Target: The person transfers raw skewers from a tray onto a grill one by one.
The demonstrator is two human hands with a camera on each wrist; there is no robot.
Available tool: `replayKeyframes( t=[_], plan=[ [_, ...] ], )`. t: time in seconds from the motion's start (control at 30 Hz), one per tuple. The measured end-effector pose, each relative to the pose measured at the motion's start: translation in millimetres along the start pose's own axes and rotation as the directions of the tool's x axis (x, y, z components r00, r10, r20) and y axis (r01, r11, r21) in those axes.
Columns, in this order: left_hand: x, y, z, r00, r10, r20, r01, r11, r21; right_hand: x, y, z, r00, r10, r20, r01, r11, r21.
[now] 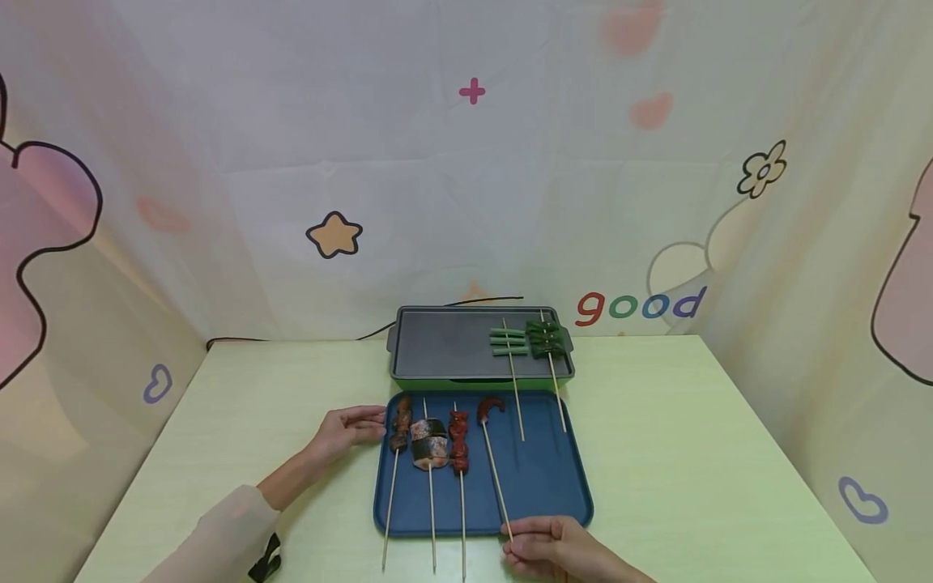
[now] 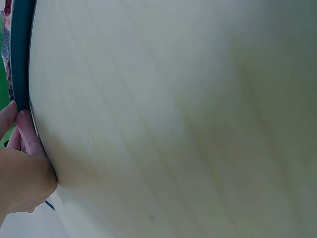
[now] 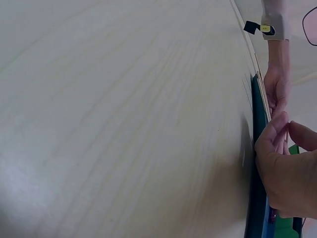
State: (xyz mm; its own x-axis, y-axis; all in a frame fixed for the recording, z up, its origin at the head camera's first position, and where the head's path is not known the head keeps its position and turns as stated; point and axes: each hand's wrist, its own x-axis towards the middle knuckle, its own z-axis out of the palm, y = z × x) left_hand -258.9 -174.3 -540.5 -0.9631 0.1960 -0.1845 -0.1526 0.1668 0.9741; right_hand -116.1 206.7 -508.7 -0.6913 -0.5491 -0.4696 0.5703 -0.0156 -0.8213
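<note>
The right hand (image 1: 548, 547) pinches a skewer (image 1: 496, 475) by its bare end, likely sparing the food (image 1: 487, 406); the left hand (image 1: 345, 431) pinches the tray (image 1: 547, 478) by its rim, seemingly steadying it.

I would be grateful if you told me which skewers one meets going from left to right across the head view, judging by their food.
Brown-chunk skewer, dark-edged slice skewer, red-chunk skewer, curled-piece skewer, green-stalk skewer, leafy-green skewer.
</note>
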Motion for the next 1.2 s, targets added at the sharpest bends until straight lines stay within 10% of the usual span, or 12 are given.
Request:
replayKeyframes(
  t=[0.67,1.2],
  plan=[
    [-2.0,2.1,2.0,1.000,-0.008,-0.011,0.008,1.000,0.003,-0.8,4.1,-8.6,0.981,-0.194,0.006,0.190,0.957,-0.219],
    [-0.5,-0.4,-1.0,0.998,0.038,0.040,-0.037,0.999,-0.011,-4.8,6.2,-9.9,0.982,-0.189,-0.022,0.173,0.936,-0.307]
  ],
)
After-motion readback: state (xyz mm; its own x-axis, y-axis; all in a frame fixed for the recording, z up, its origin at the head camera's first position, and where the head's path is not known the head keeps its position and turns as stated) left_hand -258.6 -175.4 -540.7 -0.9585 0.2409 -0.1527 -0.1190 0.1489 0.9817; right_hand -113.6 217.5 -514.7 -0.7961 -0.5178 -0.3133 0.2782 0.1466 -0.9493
